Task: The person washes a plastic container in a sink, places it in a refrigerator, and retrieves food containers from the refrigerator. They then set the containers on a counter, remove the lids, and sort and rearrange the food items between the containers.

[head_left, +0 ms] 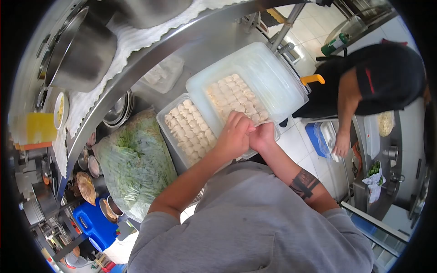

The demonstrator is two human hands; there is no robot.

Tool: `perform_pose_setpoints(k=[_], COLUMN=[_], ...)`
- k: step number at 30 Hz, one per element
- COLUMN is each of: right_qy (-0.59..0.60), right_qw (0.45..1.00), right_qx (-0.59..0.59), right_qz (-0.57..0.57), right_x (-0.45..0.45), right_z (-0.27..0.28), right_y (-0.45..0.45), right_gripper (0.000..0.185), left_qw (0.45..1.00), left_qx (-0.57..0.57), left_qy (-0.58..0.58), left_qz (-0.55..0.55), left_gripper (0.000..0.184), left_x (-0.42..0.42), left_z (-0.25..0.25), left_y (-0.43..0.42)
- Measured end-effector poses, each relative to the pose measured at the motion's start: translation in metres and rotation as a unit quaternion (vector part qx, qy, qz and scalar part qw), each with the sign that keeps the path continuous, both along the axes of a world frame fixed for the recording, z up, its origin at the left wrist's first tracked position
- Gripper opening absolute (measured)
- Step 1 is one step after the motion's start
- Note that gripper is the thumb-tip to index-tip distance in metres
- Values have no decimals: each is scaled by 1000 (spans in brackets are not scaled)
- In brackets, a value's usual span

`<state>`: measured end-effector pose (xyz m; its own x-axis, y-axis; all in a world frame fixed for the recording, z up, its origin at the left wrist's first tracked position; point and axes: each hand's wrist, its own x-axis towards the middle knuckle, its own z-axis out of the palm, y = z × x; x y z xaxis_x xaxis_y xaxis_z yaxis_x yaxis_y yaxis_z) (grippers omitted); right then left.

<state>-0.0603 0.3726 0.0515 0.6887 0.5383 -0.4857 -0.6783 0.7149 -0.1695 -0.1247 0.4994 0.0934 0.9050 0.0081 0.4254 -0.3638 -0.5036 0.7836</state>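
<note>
Both of my hands meet over the front edge of a tray of dumplings (236, 98). My left hand (236, 135) has its fingers curled and pressed together against my right hand (262, 136), whose fingers are bent too. Whatever lies between them is too hidden to make out. The dumplings sit in close rows beside a translucent lid or board (268, 73). Just left of them, a second plastic container (191, 129) holds more pale dumplings in rows.
A large plastic bag of green leaves (136, 159) lies left of the containers. Behind are a clear tub (164, 73) and stacked metal bowls (119, 109). A shelf above carries a big pot (84, 52). At the right, another person (378, 77) in dark clothing reaches down toward a counter.
</note>
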Motion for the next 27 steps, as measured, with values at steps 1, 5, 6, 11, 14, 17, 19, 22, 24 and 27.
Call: perform_pose_setpoints(k=[1,5,6,11,14,17,19,22,24,27], right_qy=[-1,78,73,65,65,66,62,56,52,45], right_qw=[1000,997,997,998,997,997,997,998,998,998], right_qx=[2,-2,8,20,19,12,9,-5,-13,-22], right_qz=[7,-8,-6,13,24,33,35,40,42,47], right_x=[4,14,16,18,15,11,11,11,12,13], right_z=[6,20,18,9,7,6,5,4,4,3], right_y=[8,32,36,50,55,54,53,51,48,46], right_gripper=[52,51,50,50,50,50,49,49,49,49], left_qw=[1000,999,999,993,975,968,967,972,969,972], left_qx=[2,-25,-49,111,220,247,252,229,241,224], left_qy=[-1,-5,6,10,8,3,3,-16,-35,-41], left_qz=[7,24,19,35,41,33,30,41,45,59], left_gripper=[11,13,16,47,62,69,71,68,75,71], left_x=[1,4,5,9,8,2,-3,-7,-9,-8], left_z=[0,-27,-29,-19,-26,-20,-11,-5,-4,-4], left_y=[0,-4,-3,0,-3,-5,-9,-16,-20,-19])
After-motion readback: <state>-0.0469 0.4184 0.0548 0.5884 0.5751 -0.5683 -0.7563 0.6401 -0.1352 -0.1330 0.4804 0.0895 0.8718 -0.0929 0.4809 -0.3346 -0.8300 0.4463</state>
